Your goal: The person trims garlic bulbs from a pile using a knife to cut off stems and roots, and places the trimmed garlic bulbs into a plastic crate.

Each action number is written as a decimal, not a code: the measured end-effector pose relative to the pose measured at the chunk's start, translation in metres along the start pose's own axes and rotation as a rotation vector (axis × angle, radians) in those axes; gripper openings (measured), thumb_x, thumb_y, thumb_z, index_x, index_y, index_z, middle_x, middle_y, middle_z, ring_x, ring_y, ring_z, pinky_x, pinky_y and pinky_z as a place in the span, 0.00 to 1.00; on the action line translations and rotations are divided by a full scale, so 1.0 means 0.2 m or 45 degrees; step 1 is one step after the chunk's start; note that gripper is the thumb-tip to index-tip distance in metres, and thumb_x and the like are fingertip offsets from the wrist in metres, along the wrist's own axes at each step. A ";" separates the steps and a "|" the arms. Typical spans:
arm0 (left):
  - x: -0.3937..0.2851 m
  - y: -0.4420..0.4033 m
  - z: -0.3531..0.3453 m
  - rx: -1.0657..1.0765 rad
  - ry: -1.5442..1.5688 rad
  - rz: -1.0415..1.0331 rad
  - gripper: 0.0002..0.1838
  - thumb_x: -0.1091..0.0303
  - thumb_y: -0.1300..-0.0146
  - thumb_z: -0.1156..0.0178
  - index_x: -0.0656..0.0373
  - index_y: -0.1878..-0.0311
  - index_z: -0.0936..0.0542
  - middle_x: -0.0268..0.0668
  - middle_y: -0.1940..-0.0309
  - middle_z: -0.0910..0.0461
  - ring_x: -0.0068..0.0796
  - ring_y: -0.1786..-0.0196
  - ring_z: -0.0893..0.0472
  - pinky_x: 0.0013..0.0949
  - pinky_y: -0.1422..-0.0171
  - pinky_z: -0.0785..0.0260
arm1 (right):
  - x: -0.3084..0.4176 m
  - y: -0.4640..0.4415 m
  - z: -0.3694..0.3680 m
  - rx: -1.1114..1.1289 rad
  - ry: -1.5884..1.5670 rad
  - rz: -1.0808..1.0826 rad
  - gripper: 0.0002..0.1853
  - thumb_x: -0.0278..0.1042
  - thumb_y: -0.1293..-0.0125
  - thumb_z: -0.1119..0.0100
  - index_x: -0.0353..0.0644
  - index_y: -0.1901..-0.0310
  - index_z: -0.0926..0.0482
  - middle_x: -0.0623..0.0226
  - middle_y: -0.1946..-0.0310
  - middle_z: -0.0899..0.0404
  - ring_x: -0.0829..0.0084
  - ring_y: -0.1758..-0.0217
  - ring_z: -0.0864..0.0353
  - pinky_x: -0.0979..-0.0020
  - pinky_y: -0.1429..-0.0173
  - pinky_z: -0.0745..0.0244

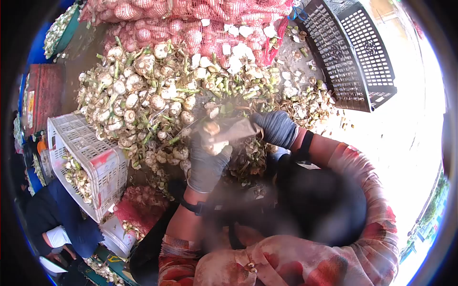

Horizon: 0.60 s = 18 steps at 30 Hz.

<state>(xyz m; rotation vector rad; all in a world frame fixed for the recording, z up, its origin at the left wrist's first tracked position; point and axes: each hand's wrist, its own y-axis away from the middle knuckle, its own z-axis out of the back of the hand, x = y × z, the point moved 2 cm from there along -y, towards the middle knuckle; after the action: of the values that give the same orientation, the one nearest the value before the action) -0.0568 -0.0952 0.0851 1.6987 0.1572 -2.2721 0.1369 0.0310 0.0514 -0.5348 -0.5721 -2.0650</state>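
My left hand (206, 168), in a grey glove, is closed around a garlic bulb (215, 147) in front of the heap. My right hand (277, 128), gloved too, grips a broad-bladed knife (238, 130). Its blade reaches left to the garlic in my left hand and is blurred; the handle is hidden in my fingers. Beyond both hands lies a large heap of garlic bulbs (130, 101) with green stalks. Cut stalks and dry skins (301, 106) are scattered to the right of the heap and below the blade.
Red mesh sacks of garlic (160, 29) lie behind the heap. A black plastic crate (354, 59) stands at the upper right. At left are a white crate (107, 164) with garlic, a white bucket (116, 234), a red mesh bag (138, 208) and another person (62, 217).
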 end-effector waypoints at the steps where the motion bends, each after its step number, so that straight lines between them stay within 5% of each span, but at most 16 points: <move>1: -0.06 0.00 0.01 0.000 -0.002 -0.010 0.36 0.74 0.49 0.30 0.59 0.37 0.36 0.38 0.50 0.27 0.30 0.50 0.25 0.35 0.43 0.29 | -0.16 -0.01 -0.08 -0.001 0.106 -0.292 0.13 0.31 0.43 0.43 0.45 0.55 0.24 0.54 0.72 0.19 0.52 0.67 0.17 0.54 0.65 0.24; 3: -0.11 0.03 0.04 0.059 0.186 0.060 0.33 0.69 0.46 0.29 0.58 0.39 0.36 0.37 0.52 0.27 0.27 0.51 0.24 0.32 0.43 0.28 | -0.23 0.06 -0.04 0.072 0.070 -0.546 0.15 0.44 0.36 0.40 0.42 0.55 0.23 0.49 0.69 0.18 0.52 0.64 0.16 0.56 0.62 0.23; 5: -0.07 -0.03 0.01 0.026 0.107 -0.002 0.34 0.69 0.46 0.28 0.58 0.39 0.36 0.37 0.50 0.27 0.28 0.50 0.25 0.33 0.43 0.28 | -0.15 0.05 -0.04 -0.276 -0.627 -0.258 0.23 0.55 0.35 0.41 0.42 0.52 0.22 0.49 0.70 0.19 0.62 0.64 0.15 0.62 0.59 0.22; 7: 0.03 -0.05 -0.07 0.030 0.050 0.142 0.33 0.70 0.47 0.28 0.59 0.40 0.35 0.38 0.48 0.29 0.28 0.48 0.26 0.32 0.43 0.28 | 0.01 0.02 0.03 0.036 -1.440 -0.437 0.28 0.58 0.37 0.37 0.42 0.47 0.22 0.64 0.66 0.19 0.79 0.61 0.21 0.71 0.53 0.25; 9: -0.04 -0.12 -0.14 0.054 -0.159 -0.172 0.35 0.70 0.48 0.28 0.59 0.38 0.35 0.38 0.49 0.27 0.30 0.49 0.25 0.33 0.41 0.29 | 0.08 -0.05 0.13 0.424 -1.275 -0.511 0.28 0.55 0.39 0.34 0.42 0.45 0.23 0.63 0.61 0.18 0.74 0.57 0.20 0.70 0.49 0.26; 10: -0.10 -0.15 -0.15 -0.003 -0.269 -0.349 0.36 0.68 0.48 0.28 0.59 0.37 0.36 0.39 0.50 0.27 0.30 0.50 0.25 0.34 0.40 0.30 | 0.07 -0.08 0.11 0.411 -1.269 -0.506 0.28 0.55 0.39 0.34 0.42 0.45 0.23 0.63 0.61 0.18 0.74 0.57 0.20 0.70 0.49 0.26; 11: -0.16 -0.18 -0.17 -0.077 -0.380 -0.517 0.37 0.67 0.48 0.29 0.59 0.35 0.36 0.40 0.52 0.26 0.31 0.50 0.24 0.34 0.39 0.30 | 0.07 -0.11 0.10 0.094 -1.185 -0.234 0.29 0.54 0.40 0.33 0.43 0.45 0.23 0.62 0.59 0.18 0.70 0.56 0.19 0.68 0.48 0.26; 12: -0.12 -0.19 -0.17 -0.004 0.005 -0.291 0.33 0.63 0.43 0.32 0.60 0.36 0.34 0.40 0.51 0.24 0.32 0.49 0.23 0.35 0.38 0.30 | 0.08 -0.11 0.10 -0.212 -1.090 0.027 0.29 0.54 0.41 0.32 0.44 0.44 0.23 0.60 0.58 0.18 0.66 0.55 0.19 0.67 0.47 0.25; 15: 0.02 -0.17 -0.18 0.122 0.759 0.186 0.28 0.55 0.35 0.39 0.61 0.38 0.30 0.41 0.51 0.22 0.35 0.47 0.21 0.37 0.36 0.30 | 0.13 -0.08 0.17 -0.242 -0.888 0.069 0.29 0.51 0.44 0.30 0.45 0.44 0.24 0.58 0.54 0.19 0.57 0.50 0.20 0.62 0.46 0.26; 18: 0.16 -0.18 -0.20 0.281 0.401 0.024 0.22 0.56 0.31 0.43 0.60 0.42 0.26 0.40 0.50 0.21 0.37 0.48 0.21 0.39 0.38 0.28 | 0.09 -0.06 0.15 -0.172 -0.648 0.095 0.28 0.54 0.43 0.32 0.46 0.46 0.23 0.58 0.52 0.21 0.55 0.48 0.21 0.60 0.46 0.25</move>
<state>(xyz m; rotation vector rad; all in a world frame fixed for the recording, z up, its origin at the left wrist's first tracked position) -0.0397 -0.0555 0.0404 2.1551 -0.0449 -2.0568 0.1212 0.0427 0.0842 -1.1604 -0.6922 -1.9045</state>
